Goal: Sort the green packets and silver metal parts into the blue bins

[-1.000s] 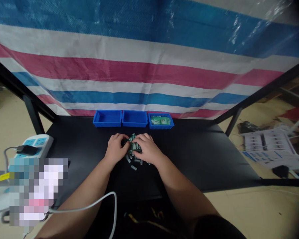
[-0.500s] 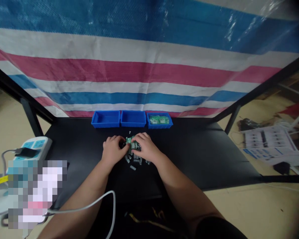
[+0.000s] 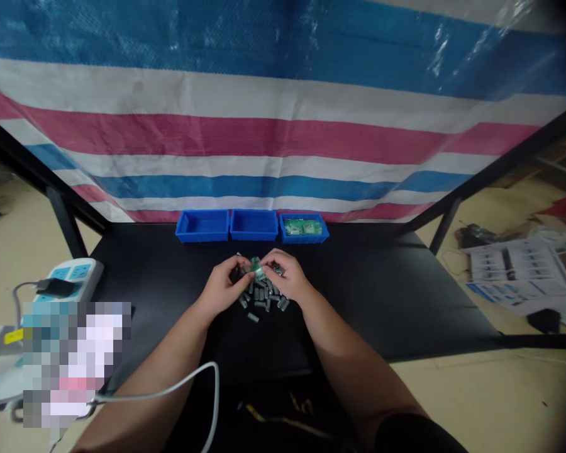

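Note:
A small green bag (image 3: 256, 264), see-through in part, is pinched between my two hands over the black table (image 3: 382, 289). My left hand (image 3: 224, 281) grips its left side and my right hand (image 3: 285, 275) its right side, thumbs toward each other. Beneath and in front of the hands lies a loose pile of small grey parts (image 3: 260, 294), with one part (image 3: 253, 318) apart at the near side. Some of the pile is hidden by the fingers.
Behind the hands stand two blue bins (image 3: 202, 236) (image 3: 253, 236) and a third blue bin (image 3: 304, 238) holding green bags. At left are a power strip (image 3: 87, 277), a blurred-out object (image 3: 82, 358) and a white cable (image 3: 170, 390). A striped sheet (image 3: 283, 135) hangs behind.
Both hands have shifted slightly, and the green bag now shows between the fingertips. More of the grey pile is uncovered. The whole view has moved a little.

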